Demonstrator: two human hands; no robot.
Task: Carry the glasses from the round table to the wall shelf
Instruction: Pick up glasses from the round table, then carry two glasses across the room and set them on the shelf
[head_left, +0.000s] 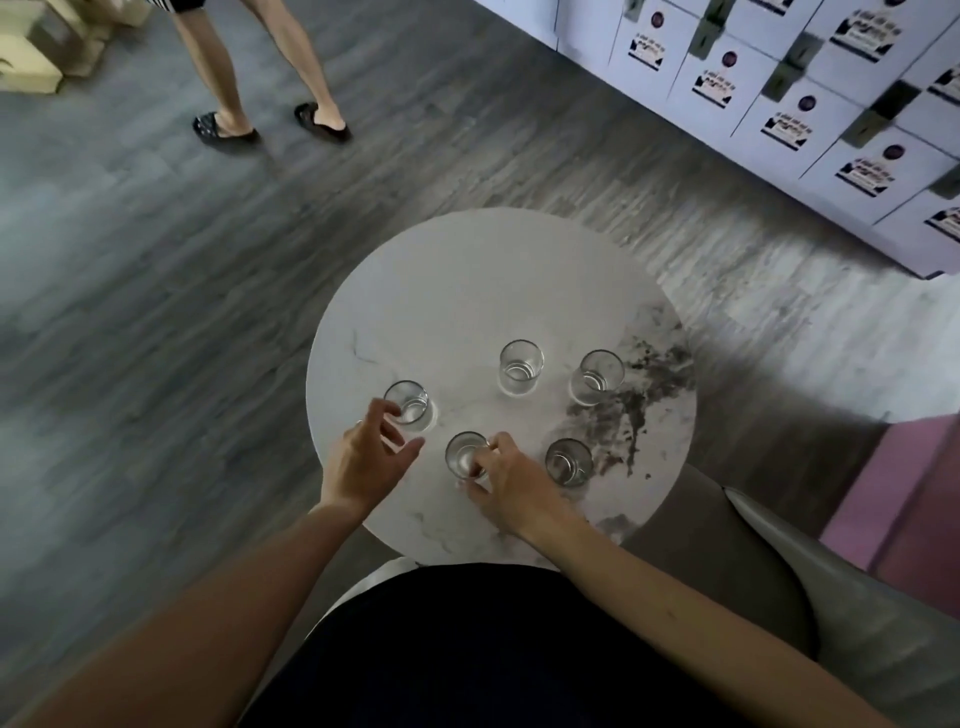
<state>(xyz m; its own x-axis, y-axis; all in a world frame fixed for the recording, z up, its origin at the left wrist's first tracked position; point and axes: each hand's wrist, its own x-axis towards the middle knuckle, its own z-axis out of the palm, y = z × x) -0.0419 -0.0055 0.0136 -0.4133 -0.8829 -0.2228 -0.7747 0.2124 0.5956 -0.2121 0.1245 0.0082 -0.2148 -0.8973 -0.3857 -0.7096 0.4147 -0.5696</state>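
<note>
Several clear glasses stand upright on the round white marble table (457, 291). My left hand (366, 457) hovers with fingers spread just beside the left glass (410, 408), its fingertips touching or almost touching the glass wall. My right hand (511, 483) is wrapped around the near middle glass (464, 454), which still rests on the table. Three more glasses stand free: a far middle glass (520, 366), a far right glass (597, 375) and a near right glass (569, 462). No wall shelf is in view.
Another person's legs in black sandals (270, 122) stand on the grey wood floor beyond the table. White stacked boxes (810, 114) line the upper right. A grey chair (852, 603) and a pink block (904, 493) sit at the right; cardboard boxes (47, 52) lie top left.
</note>
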